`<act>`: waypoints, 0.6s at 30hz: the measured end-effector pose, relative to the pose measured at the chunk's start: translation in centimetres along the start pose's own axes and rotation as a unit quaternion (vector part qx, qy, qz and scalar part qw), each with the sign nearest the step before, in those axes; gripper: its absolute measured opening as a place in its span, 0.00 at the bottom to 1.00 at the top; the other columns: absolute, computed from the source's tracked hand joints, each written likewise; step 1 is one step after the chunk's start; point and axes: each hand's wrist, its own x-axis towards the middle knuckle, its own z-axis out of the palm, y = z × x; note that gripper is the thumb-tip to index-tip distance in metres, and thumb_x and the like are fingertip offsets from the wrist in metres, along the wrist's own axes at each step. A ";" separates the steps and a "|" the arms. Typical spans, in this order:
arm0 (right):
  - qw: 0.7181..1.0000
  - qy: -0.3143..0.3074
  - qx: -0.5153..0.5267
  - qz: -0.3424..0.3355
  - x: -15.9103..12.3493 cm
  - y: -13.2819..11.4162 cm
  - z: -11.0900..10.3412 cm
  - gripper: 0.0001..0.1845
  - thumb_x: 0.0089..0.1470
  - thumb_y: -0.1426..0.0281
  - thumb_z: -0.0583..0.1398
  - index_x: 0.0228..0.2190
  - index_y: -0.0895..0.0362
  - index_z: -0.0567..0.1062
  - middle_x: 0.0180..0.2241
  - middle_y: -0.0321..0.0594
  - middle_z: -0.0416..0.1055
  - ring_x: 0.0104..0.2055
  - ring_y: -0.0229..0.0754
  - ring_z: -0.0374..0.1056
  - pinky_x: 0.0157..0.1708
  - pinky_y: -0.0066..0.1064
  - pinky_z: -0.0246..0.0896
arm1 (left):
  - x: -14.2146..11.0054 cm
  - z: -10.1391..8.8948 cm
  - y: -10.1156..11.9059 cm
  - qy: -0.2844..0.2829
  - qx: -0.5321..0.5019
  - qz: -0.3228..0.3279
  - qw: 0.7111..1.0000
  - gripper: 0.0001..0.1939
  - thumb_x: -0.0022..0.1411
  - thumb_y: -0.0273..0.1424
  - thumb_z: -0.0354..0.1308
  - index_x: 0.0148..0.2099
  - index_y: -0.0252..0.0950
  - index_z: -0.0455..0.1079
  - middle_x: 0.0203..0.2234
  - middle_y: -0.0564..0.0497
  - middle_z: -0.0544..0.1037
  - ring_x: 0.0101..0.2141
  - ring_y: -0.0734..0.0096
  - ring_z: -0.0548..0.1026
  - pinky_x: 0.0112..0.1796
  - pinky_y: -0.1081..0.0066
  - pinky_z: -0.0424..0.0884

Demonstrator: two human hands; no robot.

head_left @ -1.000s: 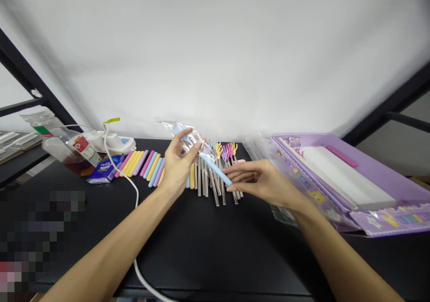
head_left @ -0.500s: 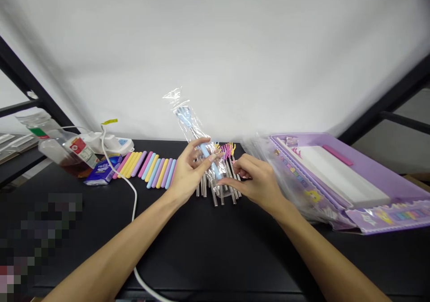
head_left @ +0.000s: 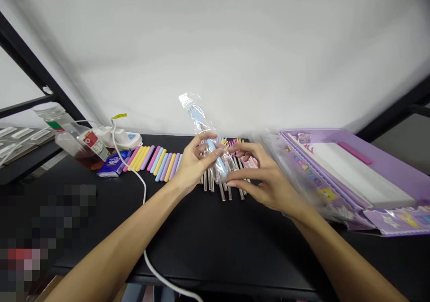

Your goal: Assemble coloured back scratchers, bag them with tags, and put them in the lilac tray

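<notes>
My left hand (head_left: 195,163) is closed around a light blue back scratcher (head_left: 211,145) inside a clear plastic bag (head_left: 204,122). Its claw end points up and away, beyond my fingers. At the bag's lower end is my right hand (head_left: 260,172), with thumb and a finger pinched at the plastic and the index finger stretched out higher up. Beneath and behind both hands lie several metal rods (head_left: 223,193) with pink, yellow and blue claw heads (head_left: 239,141), partly hidden. Left of my left hand runs a row of pastel handles (head_left: 164,165).
A purple display box (head_left: 322,134) with a white block inside stands at the right, clear plastic bags (head_left: 278,158) against it. At the left are a bottle (head_left: 75,138), a blue tissue pack (head_left: 114,163) and a power strip (head_left: 129,139); a white cable (head_left: 144,185) crosses the black table (head_left: 201,243).
My right hand's fingers have uncurled and come around the bag's lower end. The left hand keeps its hold on the bagged back scratcher. The whole view has shifted slightly.
</notes>
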 end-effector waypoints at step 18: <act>0.864 -0.098 0.312 0.383 0.1 0.5 -0.1 0.28 0.45 0.61 0.73 0.39 0.52 0.63 0.25 0.27 0.66 0.25 0.34 0.64 0.25 0.28 0.59 | 1.0 -1.1 -0.2 0.047 0.114 0.090 0.988 0.16 0.69 0.42 0.56 0.55 0.45 0.70 0.44 0.49 0.77 0.38 0.68 0.76 0.42 0.65 0.75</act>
